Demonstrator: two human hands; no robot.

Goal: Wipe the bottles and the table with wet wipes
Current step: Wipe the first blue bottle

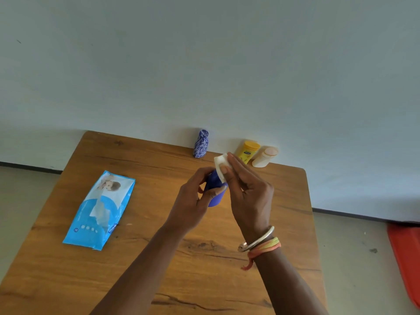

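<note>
While the left hand (pixel 193 201) grips the blue bottle (pixel 214 189) above the table (pixel 159 258) centre, steadying it for cleaning, the right hand (pixel 247 192) presses a folded wet wipe (pixel 221 163) against its top. Three bottles wait at one o'clock; the wipes pack (pixel 100 210) lies at nine o'clock.

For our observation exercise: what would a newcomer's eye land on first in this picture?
Mid-table, the left hand holds a blue bottle while the right hand presses a white wipe on it. A blue wipes pack lies to the left; three bottles stand along the wall.
</note>
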